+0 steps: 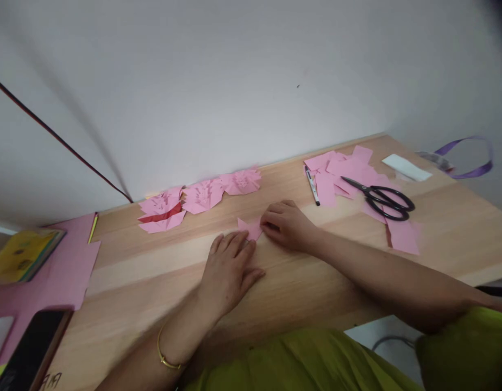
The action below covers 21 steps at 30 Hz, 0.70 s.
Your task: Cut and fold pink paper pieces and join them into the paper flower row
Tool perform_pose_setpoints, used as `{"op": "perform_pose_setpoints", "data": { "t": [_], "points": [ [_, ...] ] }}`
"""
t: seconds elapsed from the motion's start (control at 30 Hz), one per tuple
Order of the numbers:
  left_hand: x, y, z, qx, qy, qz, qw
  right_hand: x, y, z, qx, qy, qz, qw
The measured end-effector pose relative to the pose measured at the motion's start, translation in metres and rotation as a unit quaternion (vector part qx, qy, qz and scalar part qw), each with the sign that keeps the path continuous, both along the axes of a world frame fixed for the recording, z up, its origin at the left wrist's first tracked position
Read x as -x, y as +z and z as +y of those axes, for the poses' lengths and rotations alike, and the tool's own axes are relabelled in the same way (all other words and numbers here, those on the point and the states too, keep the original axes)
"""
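Note:
A small folded pink paper piece lies on the wooden table. My left hand lies flat on the table with its fingertips pressing the paper's near edge. My right hand presses down on the paper's right side with bent fingers. Most of the paper is hidden under the two hands.
Three finished pink folded pieces line the wall. To the right are pink paper scraps, black scissors, a pen and a purple ribbon. At left lie a large pink sheet, a yellow book and a phone.

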<state>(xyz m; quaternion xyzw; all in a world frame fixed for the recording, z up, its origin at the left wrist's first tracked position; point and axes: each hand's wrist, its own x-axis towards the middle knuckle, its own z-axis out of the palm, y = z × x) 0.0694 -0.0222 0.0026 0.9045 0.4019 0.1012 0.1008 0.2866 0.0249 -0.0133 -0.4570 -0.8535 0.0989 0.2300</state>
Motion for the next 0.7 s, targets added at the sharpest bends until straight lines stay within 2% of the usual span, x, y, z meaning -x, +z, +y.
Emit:
{"op": "perform_pose_setpoints", "data": {
  "t": [0.17, 0.37, 0.43, 0.5, 0.63, 0.7],
  "points": [
    [0.0002, -0.0010, 0.0001, -0.008, 0.001, 0.002, 1.000, 0.0098, 0.0005, -0.0081, 0.017, 0.037, 0.006, 0.999],
    [0.0002, -0.0009, -0.0001, -0.003, 0.000, -0.001, 1.000, 0.0031, 0.0012, -0.0010, 0.017, -0.049, -0.003, 0.999],
    [0.0001, -0.0006, 0.0000, -0.001, 0.001, -0.003, 1.000, 0.0015, 0.0010, -0.0003, 0.011, -0.053, 0.004, 0.999],
    [0.0001, -0.0007, 0.0003, -0.001, 0.000, -0.005, 1.000, 0.0031, 0.0001, -0.0022, 0.003, -0.019, 0.013, 1.000],
    [0.0003, -0.0014, 0.0009, -0.005, -0.002, -0.005, 1.000, 0.0083, -0.0027, -0.0067, -0.013, 0.093, 0.016, 0.995],
    [0.0002, -0.0011, 0.0007, -0.005, -0.001, -0.002, 1.000, 0.0074, -0.0033, -0.0057, -0.018, 0.092, 0.010, 0.996]
  ]
}}
